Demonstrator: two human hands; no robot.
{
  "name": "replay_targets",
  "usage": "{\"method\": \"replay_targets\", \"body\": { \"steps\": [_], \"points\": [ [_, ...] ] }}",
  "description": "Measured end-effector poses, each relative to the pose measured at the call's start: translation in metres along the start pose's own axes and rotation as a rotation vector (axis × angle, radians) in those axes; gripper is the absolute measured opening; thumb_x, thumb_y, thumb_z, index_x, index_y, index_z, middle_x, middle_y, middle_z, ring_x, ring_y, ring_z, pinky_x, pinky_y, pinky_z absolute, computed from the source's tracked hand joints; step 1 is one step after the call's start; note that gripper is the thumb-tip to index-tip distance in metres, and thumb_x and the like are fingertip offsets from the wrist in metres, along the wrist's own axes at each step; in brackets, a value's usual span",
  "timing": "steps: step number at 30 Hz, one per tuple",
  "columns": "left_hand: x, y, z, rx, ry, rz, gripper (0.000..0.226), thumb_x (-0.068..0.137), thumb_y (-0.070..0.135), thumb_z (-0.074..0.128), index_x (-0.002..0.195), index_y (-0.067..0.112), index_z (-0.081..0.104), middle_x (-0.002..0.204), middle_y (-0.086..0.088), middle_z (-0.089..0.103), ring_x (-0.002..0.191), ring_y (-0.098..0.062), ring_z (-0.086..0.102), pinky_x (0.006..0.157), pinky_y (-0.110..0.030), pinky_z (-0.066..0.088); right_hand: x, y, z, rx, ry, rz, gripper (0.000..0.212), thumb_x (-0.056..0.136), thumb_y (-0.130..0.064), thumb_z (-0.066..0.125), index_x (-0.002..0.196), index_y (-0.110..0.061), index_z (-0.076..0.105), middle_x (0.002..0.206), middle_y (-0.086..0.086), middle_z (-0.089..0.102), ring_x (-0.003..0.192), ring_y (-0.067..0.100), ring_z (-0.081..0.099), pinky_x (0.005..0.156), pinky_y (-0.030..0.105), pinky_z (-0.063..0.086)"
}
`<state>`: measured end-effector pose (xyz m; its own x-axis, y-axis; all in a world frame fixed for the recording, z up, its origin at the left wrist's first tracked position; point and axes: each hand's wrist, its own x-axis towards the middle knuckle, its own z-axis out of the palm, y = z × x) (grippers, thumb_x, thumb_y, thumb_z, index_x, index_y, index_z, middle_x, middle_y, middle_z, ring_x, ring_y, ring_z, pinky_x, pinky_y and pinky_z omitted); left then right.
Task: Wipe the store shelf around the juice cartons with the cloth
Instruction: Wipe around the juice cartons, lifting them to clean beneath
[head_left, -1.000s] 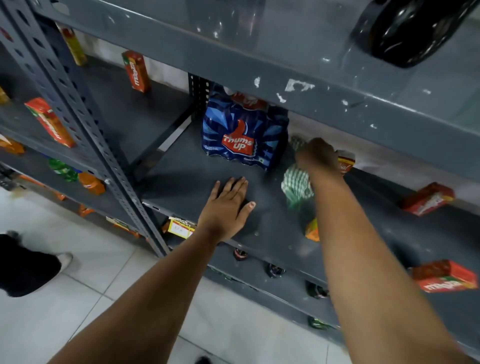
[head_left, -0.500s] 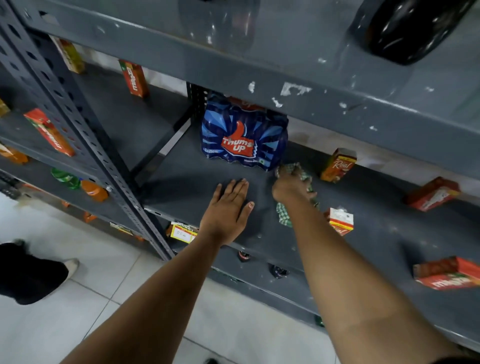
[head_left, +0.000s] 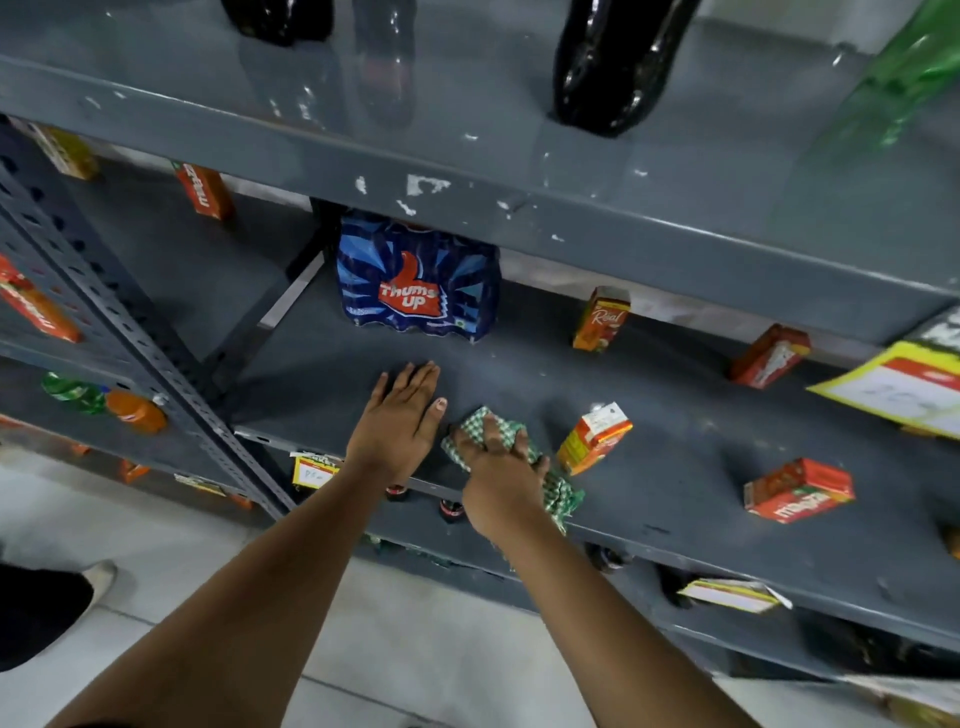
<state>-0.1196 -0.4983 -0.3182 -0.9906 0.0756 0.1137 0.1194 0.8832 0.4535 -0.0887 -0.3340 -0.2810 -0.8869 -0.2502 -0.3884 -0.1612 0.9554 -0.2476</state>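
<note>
The cloth (head_left: 511, 467) is green-and-white checked, bunched on a dark grey shelf (head_left: 675, 483) whose upper edge shows white chips in the paint. The Thums Up pack (head_left: 418, 283) is blue with a red thumb and white lettering, while the Real carton (head_left: 601, 318) is orange, the nearest carton (head_left: 595, 438) orange, yellow and white, and the Maaza carton (head_left: 799, 490) red-orange with white letters. The floor (head_left: 156, 571) is pale tile.

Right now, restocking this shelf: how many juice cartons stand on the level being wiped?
4: Real carton at back, one beside the cloth, two red ones at right, back and front. More may be hidden right.
</note>
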Motion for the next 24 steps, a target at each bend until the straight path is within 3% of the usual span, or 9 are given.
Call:
{"method": "replay_targets", "body": {
  "steps": [5,8,10,12,14,15,17,20,24],
  "points": [
    [-0.003,0.007,-0.001,0.012,-0.017,0.116,0.065,0.1,0.043,0.019,0.154,0.008,0.031,0.162,-0.007,0.03,0.152,-0.023,0.018,0.124,-0.041,0.001,-0.04,0.027,-0.007,0.052,-0.059,-0.11,0.077,0.083,-0.005,0.045,0.143,-0.049,0.024,0.162,-0.009,0.006,0.147,0.037,0.004,0.115,0.064,0.008],
    [-0.006,0.032,0.006,-0.118,-0.03,0.226,0.056,0.104,0.035,0.034,0.153,0.008,0.033,0.161,-0.008,0.031,0.152,-0.025,0.019,0.124,-0.043,0.005,-0.061,0.052,-0.024,0.091,-0.146,-0.128,0.076,0.082,0.001,0.04,0.137,-0.052,0.037,0.16,-0.013,0.016,0.145,0.028,0.022,0.116,0.047,0.027],
    [-0.007,0.058,0.016,-0.232,-0.042,0.306,0.053,0.105,0.03,0.045,0.152,0.007,0.035,0.16,-0.007,0.033,0.152,-0.023,0.019,0.124,-0.043,0.007,-0.074,0.075,-0.038,0.15,-0.196,-0.093,0.071,0.084,0.002,0.039,0.128,-0.053,0.048,0.156,-0.011,0.029,0.138,0.024,0.037,0.108,0.037,0.039],
    [-0.008,0.084,0.028,-0.32,-0.024,0.354,0.057,0.101,0.033,0.054,0.151,0.009,0.038,0.159,-0.003,0.034,0.151,-0.012,0.014,0.125,-0.036,0.007,-0.089,0.1,-0.05,0.186,-0.176,-0.048,0.068,0.084,-0.001,0.041,0.122,-0.055,0.052,0.15,-0.011,0.042,0.13,0.022,0.047,0.102,0.034,0.044],
    [-0.011,0.103,0.039,-0.396,0.008,0.332,0.065,0.096,0.043,0.062,0.15,0.016,0.039,0.157,0.003,0.036,0.145,0.007,0.0,0.121,-0.023,0.004,-0.107,0.125,-0.057,0.189,-0.072,0.02,0.07,0.08,-0.002,0.043,0.12,-0.06,0.05,0.143,-0.012,0.05,0.125,0.022,0.052,0.099,0.035,0.046],
    [-0.011,0.112,0.044,-0.425,0.011,0.303,0.07,0.092,0.048,0.065,0.149,0.018,0.039,0.156,0.002,0.04,0.14,0.011,-0.003,0.12,-0.023,0.005,-0.115,0.136,-0.059,0.185,-0.001,0.055,0.073,0.077,-0.003,0.044,0.119,-0.063,0.047,0.141,-0.013,0.052,0.124,0.023,0.053,0.097,0.035,0.048],
    [-0.01,0.126,0.052,-0.438,0.015,0.266,0.075,0.086,0.053,0.07,0.145,0.016,0.042,0.15,-0.005,0.049,0.139,0.004,0.003,0.119,-0.034,0.011,-0.129,0.148,-0.057,0.173,0.121,0.094,0.077,0.076,-0.003,0.046,0.119,-0.067,0.04,0.139,-0.016,0.053,0.122,0.024,0.055,0.094,0.038,0.049],
    [-0.008,0.136,0.061,-0.405,0.073,0.262,0.058,0.091,0.04,0.068,0.133,0.005,0.05,0.132,-0.016,0.063,0.14,-0.027,0.023,0.119,-0.042,0.013,-0.138,0.153,-0.045,0.197,0.201,0.088,0.076,0.078,-0.002,0.046,0.122,-0.064,0.042,0.138,-0.019,0.053,0.119,0.023,0.057,0.091,0.037,0.051],
    [-0.005,0.127,0.064,-0.481,-0.046,0.171,0.046,0.099,0.027,0.056,0.14,0.011,0.041,0.141,-0.011,0.056,0.148,-0.028,0.005,0.121,-0.049,0.006,-0.123,0.167,-0.045,0.278,0.329,0.15,0.069,0.084,-0.004,0.05,0.133,-0.052,0.043,0.125,0.002,0.066,0.099,0.032,0.065,0.078,0.037,0.053]
  ]
}}
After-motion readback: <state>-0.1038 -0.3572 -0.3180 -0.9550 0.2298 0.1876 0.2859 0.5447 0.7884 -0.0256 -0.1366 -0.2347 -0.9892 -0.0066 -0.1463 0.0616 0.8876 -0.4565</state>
